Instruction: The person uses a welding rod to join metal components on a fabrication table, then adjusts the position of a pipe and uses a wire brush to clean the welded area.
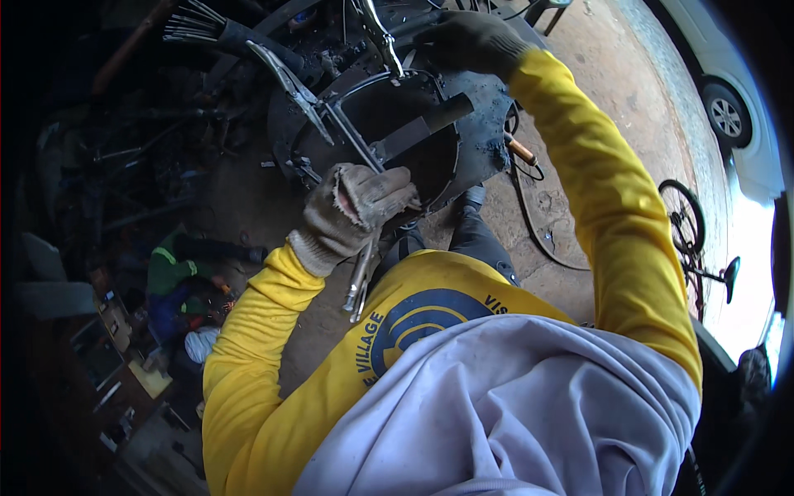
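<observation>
My left hand, in a worn grey glove torn across the back, is closed around a metal tool that looks like locking pliers; its handles stick out below my fist. It is at the near-left edge of a dark, round-cornered metal frame with a wide opening. A flat bar crosses that opening. Two more locking pliers, one upright and one slanted, grip the frame's far and left sides. My right hand, in a dark glove, reaches to the frame's far side; its fingers are lost in shadow.
A copper-coloured handle with a black cable hangs at the frame's right. Thin rods bundle at the upper left. At lower left a person in green crouches near sparks. A bicycle and a white car stand right.
</observation>
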`<state>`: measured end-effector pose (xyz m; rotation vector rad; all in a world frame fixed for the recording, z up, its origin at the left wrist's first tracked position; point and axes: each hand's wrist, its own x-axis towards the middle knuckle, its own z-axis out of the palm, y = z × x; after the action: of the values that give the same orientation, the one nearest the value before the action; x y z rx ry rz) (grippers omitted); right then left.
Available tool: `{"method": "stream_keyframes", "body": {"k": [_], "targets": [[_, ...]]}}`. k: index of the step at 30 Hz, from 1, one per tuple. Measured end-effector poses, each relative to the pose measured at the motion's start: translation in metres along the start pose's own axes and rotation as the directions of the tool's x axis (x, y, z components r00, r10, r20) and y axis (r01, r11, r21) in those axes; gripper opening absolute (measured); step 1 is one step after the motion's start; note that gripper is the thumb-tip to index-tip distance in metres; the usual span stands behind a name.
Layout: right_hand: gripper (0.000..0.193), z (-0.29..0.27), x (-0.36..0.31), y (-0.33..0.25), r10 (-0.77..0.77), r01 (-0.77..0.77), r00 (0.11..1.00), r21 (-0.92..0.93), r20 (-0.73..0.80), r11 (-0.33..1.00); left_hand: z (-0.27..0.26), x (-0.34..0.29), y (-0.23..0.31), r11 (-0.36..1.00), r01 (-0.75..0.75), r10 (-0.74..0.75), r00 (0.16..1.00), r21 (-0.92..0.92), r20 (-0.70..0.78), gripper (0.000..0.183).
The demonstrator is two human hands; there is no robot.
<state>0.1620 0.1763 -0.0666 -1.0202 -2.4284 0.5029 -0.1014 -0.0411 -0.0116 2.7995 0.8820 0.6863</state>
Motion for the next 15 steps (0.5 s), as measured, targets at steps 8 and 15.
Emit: {"method": "stream_keyframes", "body": {"k": [8,15], "targets": [[0.024,0.009,0.062,0.017,-0.389,0.520,0.792,-0.187,0.470,0.834,0.004,-0.004,0.002,0.997,0.070,-0.074,0.983,0.027,0.167,0.044],[0.022,0.014,0.066,0.004,-0.174,0.298,0.842,-0.171,0.511,0.939,0.026,-0.017,-0.008,0.993,0.101,-0.094,0.989,-0.055,0.115,0.040]]}}
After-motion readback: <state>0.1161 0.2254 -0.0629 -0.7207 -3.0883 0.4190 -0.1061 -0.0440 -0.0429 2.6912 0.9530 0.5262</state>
